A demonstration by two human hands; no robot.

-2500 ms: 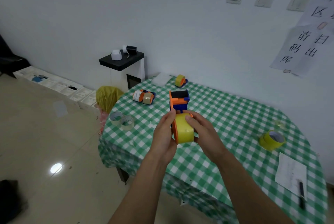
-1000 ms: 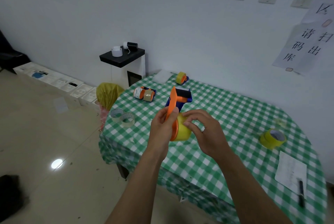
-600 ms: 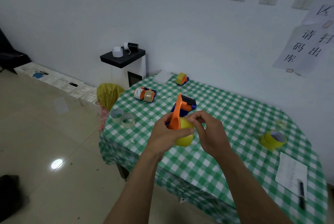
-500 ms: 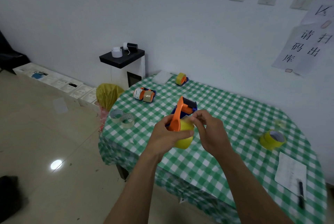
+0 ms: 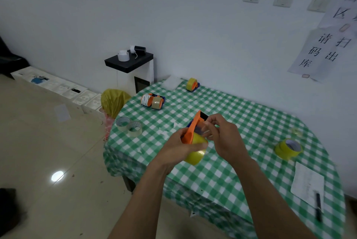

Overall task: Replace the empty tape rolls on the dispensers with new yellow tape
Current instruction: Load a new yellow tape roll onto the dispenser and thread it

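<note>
Threading | left hand (image 5: 178,147) grips yellow roll (image 5: 195,154) seated on orange dispenser (image 5: 193,129), above table (image 5: 241,173) centre | right hand (image 5: 225,137) has left the roll's face, now apparently pinching tape end (image 5: 203,131) at the head | mounting judged done, feed-through pending | spare yellow roll (image 5: 288,148) at 3 o'clock, brown-roll dispenser (image 5: 153,101) at 11 o'clock.

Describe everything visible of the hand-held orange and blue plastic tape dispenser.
The orange and blue plastic tape dispenser is held tilted above the green checked table, a yellow tape roll mounted on it. The left hand grips dispenser and roll; the right hand pinches at its black far end.
</note>
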